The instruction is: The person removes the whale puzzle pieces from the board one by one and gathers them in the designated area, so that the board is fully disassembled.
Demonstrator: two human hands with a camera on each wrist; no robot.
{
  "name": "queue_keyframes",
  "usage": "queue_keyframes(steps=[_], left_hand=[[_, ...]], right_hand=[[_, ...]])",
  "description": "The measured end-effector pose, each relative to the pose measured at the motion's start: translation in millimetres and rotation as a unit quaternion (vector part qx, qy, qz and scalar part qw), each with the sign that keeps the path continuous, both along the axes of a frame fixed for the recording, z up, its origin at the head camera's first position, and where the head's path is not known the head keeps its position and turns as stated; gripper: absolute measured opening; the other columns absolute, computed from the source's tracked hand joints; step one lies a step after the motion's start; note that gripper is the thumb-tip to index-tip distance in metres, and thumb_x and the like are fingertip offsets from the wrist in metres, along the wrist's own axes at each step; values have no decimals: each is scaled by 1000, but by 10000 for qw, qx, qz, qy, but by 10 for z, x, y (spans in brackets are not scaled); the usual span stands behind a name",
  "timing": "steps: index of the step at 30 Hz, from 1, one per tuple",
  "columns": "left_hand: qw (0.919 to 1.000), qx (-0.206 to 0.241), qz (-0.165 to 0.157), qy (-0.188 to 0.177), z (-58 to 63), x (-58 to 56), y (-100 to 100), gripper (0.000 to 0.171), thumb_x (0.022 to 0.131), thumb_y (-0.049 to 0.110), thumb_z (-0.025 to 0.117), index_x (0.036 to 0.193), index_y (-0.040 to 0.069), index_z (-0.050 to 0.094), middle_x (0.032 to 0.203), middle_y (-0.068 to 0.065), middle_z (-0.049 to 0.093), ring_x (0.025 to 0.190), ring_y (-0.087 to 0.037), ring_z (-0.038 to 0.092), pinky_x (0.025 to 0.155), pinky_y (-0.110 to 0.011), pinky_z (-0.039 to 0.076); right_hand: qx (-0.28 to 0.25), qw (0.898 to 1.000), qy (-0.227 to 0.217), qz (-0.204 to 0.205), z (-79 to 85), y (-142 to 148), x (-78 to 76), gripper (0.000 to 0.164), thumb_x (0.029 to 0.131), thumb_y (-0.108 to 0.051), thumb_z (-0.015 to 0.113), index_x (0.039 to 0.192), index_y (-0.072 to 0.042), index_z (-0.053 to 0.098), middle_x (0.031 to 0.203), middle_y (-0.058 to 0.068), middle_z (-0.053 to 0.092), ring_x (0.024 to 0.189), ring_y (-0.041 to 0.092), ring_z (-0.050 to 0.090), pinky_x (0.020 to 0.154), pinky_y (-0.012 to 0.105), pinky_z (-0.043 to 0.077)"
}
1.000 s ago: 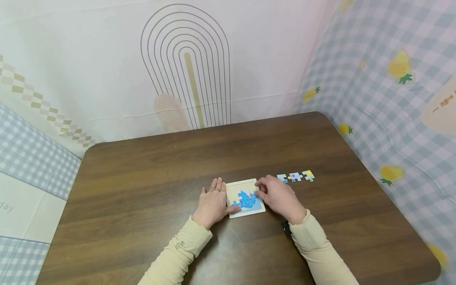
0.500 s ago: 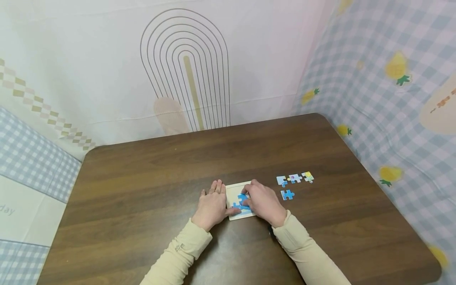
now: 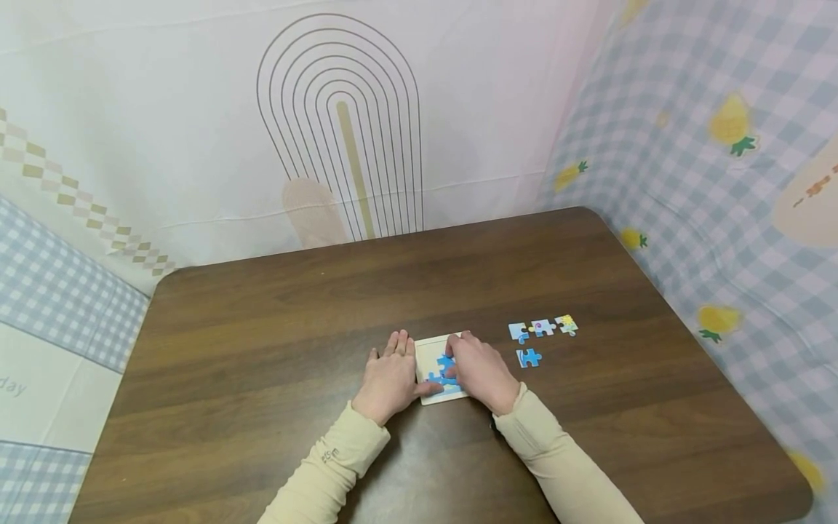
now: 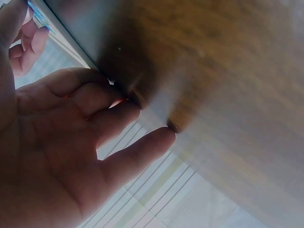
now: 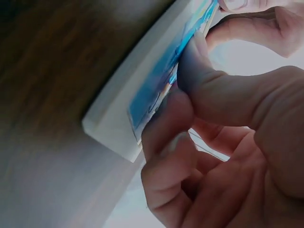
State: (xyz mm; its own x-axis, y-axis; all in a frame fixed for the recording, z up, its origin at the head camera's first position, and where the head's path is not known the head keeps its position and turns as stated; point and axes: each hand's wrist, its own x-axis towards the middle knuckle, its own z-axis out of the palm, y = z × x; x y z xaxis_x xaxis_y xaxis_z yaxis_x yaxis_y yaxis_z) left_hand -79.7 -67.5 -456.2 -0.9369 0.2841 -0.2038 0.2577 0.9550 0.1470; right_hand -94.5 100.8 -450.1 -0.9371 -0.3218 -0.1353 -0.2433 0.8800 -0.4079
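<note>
A small, pale puzzle tray (image 3: 428,353) lies on the table between the two hands. Blue jigsaw pieces (image 3: 445,363) fill part of it, and its upper left shows bare board. My left hand (image 3: 388,382) lies along the tray's left side, fingers straight, thumb across the lower left corner. My right hand (image 3: 484,372) is over the tray's right part, hiding it. In the right wrist view, the curled fingers (image 5: 168,121) and thumb pinch at a blue puzzle piece (image 5: 151,97) lying in the tray, whose pale rim (image 5: 111,116) stands up beside them.
Right of the tray, three loose jigsaw pieces (image 3: 542,327) lie in a row, with another blue piece (image 3: 528,357) just below. The brown wooden table (image 3: 314,306) runs back to a patterned cloth (image 3: 484,109), and a checked cloth (image 3: 707,218) hangs along the right.
My right hand has moved left from the tray's right edge to over its pieces, uncovering the loose blue piece on the table. My left hand has stayed put.
</note>
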Motion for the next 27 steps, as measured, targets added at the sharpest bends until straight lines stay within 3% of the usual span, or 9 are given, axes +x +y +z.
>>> queue_keyframes(steps=[6,15,27], left_hand=[[10000,19,4,29,11,6,3,103,78,72,61,144,-5,42,151,-20,37,141,-30,33,102,-58,37],[10000,27,8,33,6,7,5,103,78,71,62,144,-5,41,151,-20,37,142,-30,32,102,-59,36],[10000,-27,-14,1,12,7,3,103,78,72,61,144,-5,41,151,-20,36,141,-30,32,102,-59,37]], right_hand=[[-101,9998,-143,111,-13,-3,-22,24,81,-10,79,92,-7,58,79,5,50,63,20,50,59,36,47],[-180,9995,82,261,-46,5,8,25,82,-6,77,93,-6,55,79,7,49,57,19,49,55,34,45],[-209,9995,57,249,-33,16,21,26,83,-7,77,96,-7,54,81,9,48,57,20,49,56,35,46]])
